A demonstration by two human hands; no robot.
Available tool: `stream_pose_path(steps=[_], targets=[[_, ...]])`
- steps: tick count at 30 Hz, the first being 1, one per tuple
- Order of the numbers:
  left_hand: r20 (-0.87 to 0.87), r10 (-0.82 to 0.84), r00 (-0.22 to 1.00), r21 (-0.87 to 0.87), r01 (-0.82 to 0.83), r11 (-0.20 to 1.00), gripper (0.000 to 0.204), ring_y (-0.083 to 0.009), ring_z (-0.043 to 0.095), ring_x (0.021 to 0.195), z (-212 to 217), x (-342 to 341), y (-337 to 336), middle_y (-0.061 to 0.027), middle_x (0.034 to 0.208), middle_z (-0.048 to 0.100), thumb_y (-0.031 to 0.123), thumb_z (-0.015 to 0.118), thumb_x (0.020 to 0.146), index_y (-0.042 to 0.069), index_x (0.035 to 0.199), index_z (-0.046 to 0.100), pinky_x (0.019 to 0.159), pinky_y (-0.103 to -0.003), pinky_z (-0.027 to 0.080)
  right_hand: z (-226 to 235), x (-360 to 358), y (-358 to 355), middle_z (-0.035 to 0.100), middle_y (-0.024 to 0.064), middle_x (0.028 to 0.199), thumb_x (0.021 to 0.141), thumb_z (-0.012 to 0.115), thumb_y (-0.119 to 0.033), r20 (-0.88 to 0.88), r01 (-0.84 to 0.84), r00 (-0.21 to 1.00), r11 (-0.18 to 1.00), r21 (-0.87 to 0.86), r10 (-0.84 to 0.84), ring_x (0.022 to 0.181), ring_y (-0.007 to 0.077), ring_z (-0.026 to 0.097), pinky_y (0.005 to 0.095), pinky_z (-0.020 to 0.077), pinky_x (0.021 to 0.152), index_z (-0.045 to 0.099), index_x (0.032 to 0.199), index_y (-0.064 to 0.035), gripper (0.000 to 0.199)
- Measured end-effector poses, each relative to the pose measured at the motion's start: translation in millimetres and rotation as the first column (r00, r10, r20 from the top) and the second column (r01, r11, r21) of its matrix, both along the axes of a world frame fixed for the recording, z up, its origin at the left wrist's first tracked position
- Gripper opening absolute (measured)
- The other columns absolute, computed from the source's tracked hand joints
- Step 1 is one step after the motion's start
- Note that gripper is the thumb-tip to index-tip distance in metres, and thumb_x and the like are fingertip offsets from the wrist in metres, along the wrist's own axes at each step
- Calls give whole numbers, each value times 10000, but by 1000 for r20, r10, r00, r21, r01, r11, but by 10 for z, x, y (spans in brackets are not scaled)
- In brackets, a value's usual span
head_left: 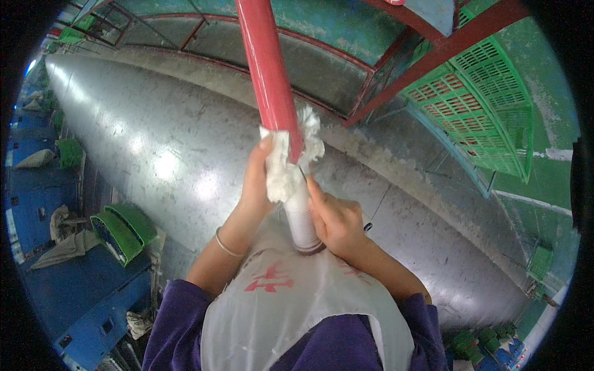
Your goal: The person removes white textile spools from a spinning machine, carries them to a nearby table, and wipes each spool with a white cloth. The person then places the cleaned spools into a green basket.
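Observation:
A long, glossy red cylinder [266, 62] slants from the top of the view down to my hands. Its lower part is a white tube section [300, 216], ribbed near the bottom, whose dark red rim rests against my apron. My left hand [253, 176] is closed on a crumpled white cloth [281, 179] pressed to the cylinder where red meets white. Another frayed white tuft shows on the far side. My right hand [337, 222] lies along the white section and pinches a thin dark blade-like tool [302, 174], its tip at the pointed red edge.
Beneath the cylinder stretches a long grey metal table [204, 148]. Green plastic crates [470, 105] lean on a frame at the far right, near a red metal beam [427, 65]. At left, another green crate [124, 232] and cloths stand by blue cabinets [49, 284].

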State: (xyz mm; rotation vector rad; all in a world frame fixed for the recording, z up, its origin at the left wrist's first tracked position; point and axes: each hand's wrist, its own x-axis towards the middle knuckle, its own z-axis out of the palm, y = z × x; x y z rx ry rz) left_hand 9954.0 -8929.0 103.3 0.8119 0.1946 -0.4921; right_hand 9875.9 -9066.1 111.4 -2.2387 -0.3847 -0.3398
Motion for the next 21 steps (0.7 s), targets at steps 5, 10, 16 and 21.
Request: stream_pose_path(steps=[5,10,16,21], targets=[[35,54,998,344,-63,937,370,-122,569,636,-30,50,15,-49,795,581,319,613,806,13,995,528,569,-243,469,7,-165,-94,603,120,684,771,576,1,-66,-102,992,994,46,105,491,211,559,301,458,477,511,1156,47,393],[15,172,985,322,-168,932,412,-246,607,612,-180,-81,193,-141,752,587,338,538,825,-15,1030,486,542,-351,515,-45,-464,-310,608,91,674,784,566,-17,-223,-272,933,959,79,283,482,202,554,296,465,473,539,1144,-11,362],[85,-358,930,451,285,846,314,-91,553,807,-81,-497,71,-29,933,590,186,623,803,40,1063,526,719,-265,465,277,-364,-623,598,68,712,778,577,-57,-57,-131,990,991,15,132,554,195,584,301,477,517,540,1052,-12,280],[337,-647,684,486,462,741,460,-123,519,959,189,-353,-154,-37,1042,561,171,662,757,52,1159,473,820,-291,445,1175,255,-896,580,173,952,796,538,-112,267,-48,942,867,-496,205,930,351,567,467,463,785,508,812,-18,99]])
